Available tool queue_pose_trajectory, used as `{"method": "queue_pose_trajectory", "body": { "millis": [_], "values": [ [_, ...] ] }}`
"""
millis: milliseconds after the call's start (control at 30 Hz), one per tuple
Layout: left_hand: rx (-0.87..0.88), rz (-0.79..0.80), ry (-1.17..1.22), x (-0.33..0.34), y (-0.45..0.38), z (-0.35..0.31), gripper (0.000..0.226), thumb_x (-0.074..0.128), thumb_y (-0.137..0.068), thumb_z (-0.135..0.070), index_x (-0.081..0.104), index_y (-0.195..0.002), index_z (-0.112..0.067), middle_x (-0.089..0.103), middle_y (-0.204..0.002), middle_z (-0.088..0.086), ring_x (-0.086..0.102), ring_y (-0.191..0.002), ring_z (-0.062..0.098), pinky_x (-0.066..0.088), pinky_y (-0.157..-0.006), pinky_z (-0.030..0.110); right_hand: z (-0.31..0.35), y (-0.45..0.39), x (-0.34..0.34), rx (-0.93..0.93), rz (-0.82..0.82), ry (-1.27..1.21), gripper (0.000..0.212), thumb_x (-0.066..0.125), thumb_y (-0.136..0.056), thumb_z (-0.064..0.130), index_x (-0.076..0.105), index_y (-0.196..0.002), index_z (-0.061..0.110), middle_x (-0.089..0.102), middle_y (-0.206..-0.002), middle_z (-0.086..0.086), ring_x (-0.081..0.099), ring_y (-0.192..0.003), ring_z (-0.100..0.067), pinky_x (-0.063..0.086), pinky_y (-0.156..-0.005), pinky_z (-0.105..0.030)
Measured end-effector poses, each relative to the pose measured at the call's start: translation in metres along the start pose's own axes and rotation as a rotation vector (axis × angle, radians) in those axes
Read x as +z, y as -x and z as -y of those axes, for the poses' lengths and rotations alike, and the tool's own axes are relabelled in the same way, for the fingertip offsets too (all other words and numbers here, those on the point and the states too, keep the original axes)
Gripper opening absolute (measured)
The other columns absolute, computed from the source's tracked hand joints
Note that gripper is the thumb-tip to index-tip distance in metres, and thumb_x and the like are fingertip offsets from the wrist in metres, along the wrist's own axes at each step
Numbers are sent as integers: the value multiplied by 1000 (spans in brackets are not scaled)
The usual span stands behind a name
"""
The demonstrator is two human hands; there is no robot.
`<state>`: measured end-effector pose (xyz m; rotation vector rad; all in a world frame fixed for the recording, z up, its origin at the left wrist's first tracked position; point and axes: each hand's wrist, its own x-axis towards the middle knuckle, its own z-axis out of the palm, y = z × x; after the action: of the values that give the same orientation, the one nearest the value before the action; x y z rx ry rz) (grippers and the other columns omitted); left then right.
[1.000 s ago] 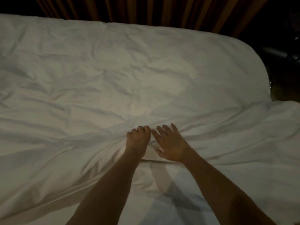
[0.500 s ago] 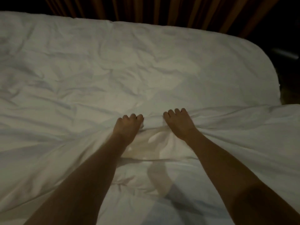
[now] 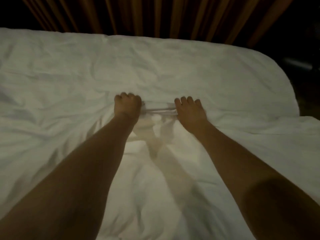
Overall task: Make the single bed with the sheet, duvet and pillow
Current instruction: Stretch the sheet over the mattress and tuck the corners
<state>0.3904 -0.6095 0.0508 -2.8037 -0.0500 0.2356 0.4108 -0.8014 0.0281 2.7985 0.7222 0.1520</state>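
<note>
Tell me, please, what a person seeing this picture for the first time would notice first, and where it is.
First, the two bare forearms reaching from the bottom edge to the middle, where the left hand and the right hand each take a grip on a bunched edge of the white duvet pulled taut between them. Next, the wrinkled white bedding fills nearly the whole frame. Behind the bed, along the top, hangs a dark orange pleated curtain.

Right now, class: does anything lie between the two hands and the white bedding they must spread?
Nothing visible does. The left hand and right hand already grip a bunched fold of the white bedding, stretched between them.
</note>
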Motion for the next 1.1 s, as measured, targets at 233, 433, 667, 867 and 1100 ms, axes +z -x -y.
{"method": "queue_pose_trajectory", "body": {
  "millis": [233,433,667,867,1100],
  "values": [
    [-15,106,-27,71,6,-19,17,58,-86,-16,61,-103,-14,63,-97,3,61,-91,23,46,-76,29,28,11,51,67,325,-73,43,47,-87,1,37,-129,5,44,-123,-13,46,-112,-31,43,-90,-46],
    [-2,60,-13,90,-28,-18,12,56,-91,-17,62,-99,-11,64,-93,6,63,-87,25,47,-73,29,24,-21,73,-19,286,-75,41,46,-88,3,37,-127,8,47,-123,-10,45,-112,-28,40,-81,-38],
    [40,68,104,136,-52,-20,23,78,-71,-14,64,-86,-4,62,-77,15,63,-69,32,50,-64,36,37,-28,126,94,301,-243,46,25,-87,3,40,-130,10,45,-128,-12,43,-117,-33,37,-97,-43],
    [172,22,102,113,-65,-51,62,91,-47,-29,65,-96,-2,62,-85,18,64,-73,34,51,-63,38,-15,-19,139,-74,294,-468,53,43,-90,15,34,-141,5,43,-135,-12,40,-123,-28,31,-107,-36],
    [281,87,323,72,-81,-170,49,47,-92,-42,38,-133,-16,46,-127,5,47,-117,24,37,-94,36,-87,2,137,18,316,-342,60,36,-92,36,31,-146,11,42,-141,-10,40,-130,-29,28,-109,-50]
  ]
}}
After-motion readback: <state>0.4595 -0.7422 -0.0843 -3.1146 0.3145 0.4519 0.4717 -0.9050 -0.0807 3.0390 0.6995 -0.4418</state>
